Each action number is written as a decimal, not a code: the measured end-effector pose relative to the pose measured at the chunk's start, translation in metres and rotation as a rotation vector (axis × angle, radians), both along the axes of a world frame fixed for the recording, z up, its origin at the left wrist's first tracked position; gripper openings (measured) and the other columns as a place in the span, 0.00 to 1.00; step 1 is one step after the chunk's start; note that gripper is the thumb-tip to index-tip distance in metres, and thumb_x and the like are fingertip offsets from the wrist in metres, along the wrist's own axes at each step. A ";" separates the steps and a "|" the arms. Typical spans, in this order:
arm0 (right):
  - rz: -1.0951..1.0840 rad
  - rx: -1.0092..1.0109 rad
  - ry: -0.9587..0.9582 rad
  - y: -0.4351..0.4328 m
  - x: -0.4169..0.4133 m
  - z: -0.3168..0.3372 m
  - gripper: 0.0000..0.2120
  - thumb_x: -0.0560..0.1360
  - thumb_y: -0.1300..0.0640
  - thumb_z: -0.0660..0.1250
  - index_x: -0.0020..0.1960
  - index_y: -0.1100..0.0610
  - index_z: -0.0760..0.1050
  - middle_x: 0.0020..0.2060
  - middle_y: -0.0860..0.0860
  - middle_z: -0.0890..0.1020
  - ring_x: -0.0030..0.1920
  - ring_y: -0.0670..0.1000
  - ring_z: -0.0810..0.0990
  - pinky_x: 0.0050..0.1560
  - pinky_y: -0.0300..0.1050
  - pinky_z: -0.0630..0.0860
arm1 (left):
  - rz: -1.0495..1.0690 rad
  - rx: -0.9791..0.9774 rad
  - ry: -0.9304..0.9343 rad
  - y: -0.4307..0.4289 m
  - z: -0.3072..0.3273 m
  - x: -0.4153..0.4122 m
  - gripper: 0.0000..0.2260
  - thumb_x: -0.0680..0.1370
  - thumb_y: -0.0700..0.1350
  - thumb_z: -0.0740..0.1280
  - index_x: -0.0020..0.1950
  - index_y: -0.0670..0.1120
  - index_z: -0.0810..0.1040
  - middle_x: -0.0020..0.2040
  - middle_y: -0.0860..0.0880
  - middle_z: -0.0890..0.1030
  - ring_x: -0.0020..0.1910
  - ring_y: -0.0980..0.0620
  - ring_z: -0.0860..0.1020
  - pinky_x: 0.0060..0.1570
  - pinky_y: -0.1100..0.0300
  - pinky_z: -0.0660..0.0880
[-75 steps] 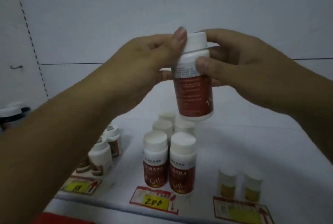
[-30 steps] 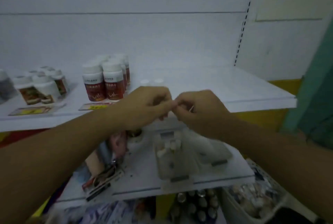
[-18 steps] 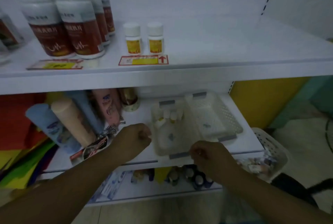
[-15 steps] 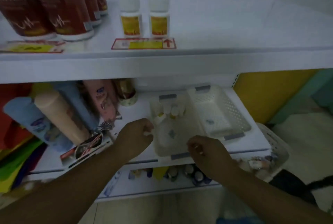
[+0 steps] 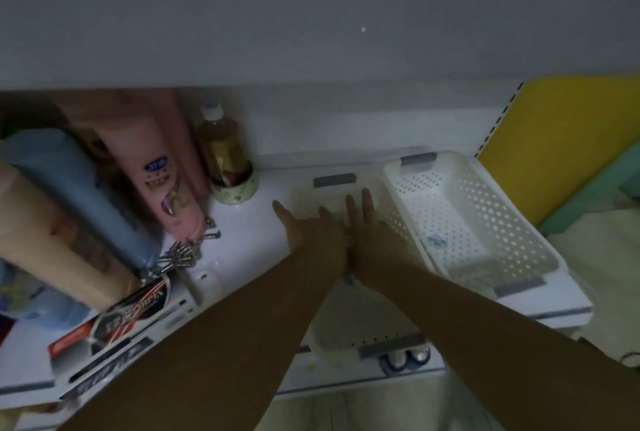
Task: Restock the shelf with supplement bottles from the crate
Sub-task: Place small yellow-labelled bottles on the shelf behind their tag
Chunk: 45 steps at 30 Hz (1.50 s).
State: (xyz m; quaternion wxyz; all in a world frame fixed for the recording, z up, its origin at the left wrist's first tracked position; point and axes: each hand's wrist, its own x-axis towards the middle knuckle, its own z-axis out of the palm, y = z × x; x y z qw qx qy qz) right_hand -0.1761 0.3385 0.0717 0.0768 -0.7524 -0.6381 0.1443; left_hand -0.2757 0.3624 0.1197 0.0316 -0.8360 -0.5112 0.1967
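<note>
- Left hand point(image 5: 313, 233) and right hand point(image 5: 372, 233): side by side, reaching into the near white perforated crate point(image 5: 346, 330); fingers extended and spread, gripping nothing visible.
- Crate contents: hidden beneath the hands and blurred (supplement bottles cannot be made out here).
- Second white perforated basket point(image 5: 485, 219): just right of the crate, touching it; holds only a small bluish scrap point(image 5: 434, 242).
- Amber bottle point(image 5: 221, 150): upright inside a tape roll point(image 5: 239, 190), left of the crate.
- Pink tube point(image 5: 162, 181), blue tube point(image 5: 86, 195) and beige tube point(image 5: 52, 240): leaning at far left.
- All rest on the white shelf point(image 5: 249, 250).
</note>
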 end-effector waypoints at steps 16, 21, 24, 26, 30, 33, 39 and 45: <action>-0.016 0.299 0.131 -0.023 0.004 0.047 0.15 0.73 0.57 0.65 0.58 0.56 0.68 0.58 0.54 0.70 0.52 0.55 0.76 0.49 0.42 0.71 | 0.019 0.107 -0.495 -0.004 0.021 -0.016 0.15 0.74 0.50 0.61 0.60 0.50 0.71 0.56 0.54 0.79 0.60 0.53 0.75 0.72 0.44 0.36; -0.099 0.371 0.451 -0.077 0.002 0.108 0.10 0.70 0.51 0.71 0.48 0.45 0.71 0.40 0.39 0.75 0.39 0.36 0.75 0.37 0.25 0.66 | 0.194 0.005 -1.166 -0.053 0.068 -0.041 0.14 0.72 0.45 0.69 0.57 0.51 0.76 0.52 0.54 0.76 0.56 0.54 0.75 0.55 0.68 0.65; -0.157 0.388 0.757 -0.126 -0.006 0.150 0.18 0.68 0.58 0.74 0.42 0.39 0.69 0.40 0.36 0.76 0.39 0.33 0.77 0.38 0.21 0.69 | 0.397 -0.189 -1.448 -0.110 0.110 -0.051 0.10 0.73 0.42 0.70 0.52 0.54 0.76 0.54 0.51 0.79 0.55 0.51 0.78 0.54 0.62 0.73; -0.201 0.387 0.980 -0.160 -0.008 0.173 0.16 0.68 0.62 0.74 0.43 0.42 0.74 0.42 0.41 0.79 0.42 0.42 0.79 0.40 0.28 0.74 | 0.578 -0.400 -1.682 -0.149 0.139 -0.056 0.09 0.75 0.42 0.68 0.50 0.55 0.78 0.55 0.49 0.80 0.52 0.48 0.80 0.48 0.59 0.77; -0.219 0.377 1.324 -0.219 -0.010 0.232 0.09 0.70 0.58 0.71 0.47 0.46 0.80 0.45 0.47 0.83 0.45 0.50 0.83 0.38 0.43 0.81 | 0.777 -0.661 -2.096 -0.211 0.204 -0.068 0.07 0.76 0.43 0.65 0.47 0.54 0.82 0.49 0.48 0.84 0.49 0.46 0.81 0.40 0.52 0.81; -0.107 0.394 1.404 -0.253 -0.012 0.285 0.14 0.64 0.51 0.71 0.49 0.49 0.79 0.46 0.51 0.84 0.43 0.50 0.84 0.39 0.46 0.82 | 0.668 -0.762 -2.264 -0.243 0.250 -0.066 0.11 0.78 0.42 0.60 0.49 0.49 0.81 0.50 0.44 0.83 0.50 0.43 0.80 0.42 0.49 0.80; 0.098 0.555 1.372 -0.310 -0.005 0.366 0.19 0.60 0.48 0.70 0.50 0.51 0.79 0.42 0.48 0.85 0.43 0.49 0.84 0.36 0.41 0.80 | 0.285 -0.942 -2.381 -0.295 0.317 -0.044 0.10 0.70 0.46 0.65 0.46 0.47 0.83 0.46 0.41 0.83 0.44 0.45 0.81 0.49 0.48 0.78; 0.118 0.698 1.369 -0.337 0.004 0.395 0.17 0.62 0.46 0.67 0.50 0.48 0.79 0.40 0.43 0.85 0.43 0.46 0.84 0.35 0.38 0.79 | 0.061 -0.836 -2.257 -0.316 0.343 -0.040 0.11 0.64 0.45 0.70 0.45 0.49 0.85 0.47 0.45 0.86 0.44 0.48 0.84 0.40 0.57 0.81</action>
